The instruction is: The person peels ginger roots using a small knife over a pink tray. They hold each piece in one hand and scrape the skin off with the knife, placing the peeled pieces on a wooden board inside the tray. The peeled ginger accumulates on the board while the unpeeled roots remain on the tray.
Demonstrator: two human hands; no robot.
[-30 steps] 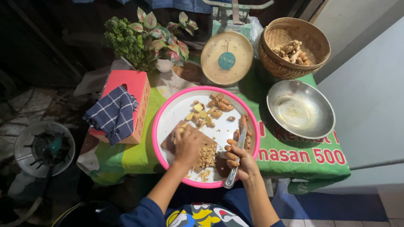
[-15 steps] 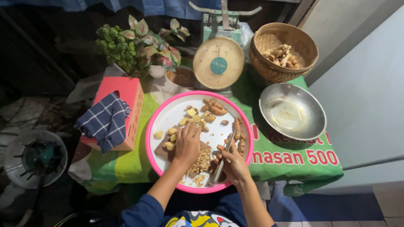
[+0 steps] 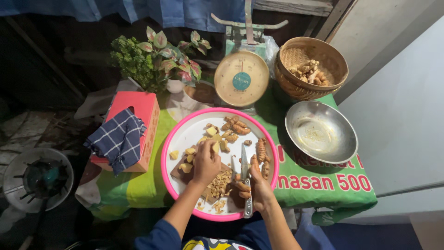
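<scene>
- The person's right hand (image 3: 259, 185) is closed around the handle of a knife (image 3: 245, 172), whose blade points toward the far edge of the pink-rimmed tray (image 3: 185, 134).
- The left hand (image 3: 206, 162) presses down, fingers curled together, on pale root pieces (image 3: 215, 147) on a small dark cutting board (image 3: 180, 170) in the near half of the tray.
- A heap of chopped bits (image 3: 221, 181) lies between the two hands, at the board's near end.
- To cut well, the person probably needs to keep the left fingertips tucked back from the blade and the pieces pinned flat against the board.
- Whole orange-brown roots (image 3: 233, 127) wait near the tray's far edge, with more (image 3: 262, 150) along its right edge.
</scene>
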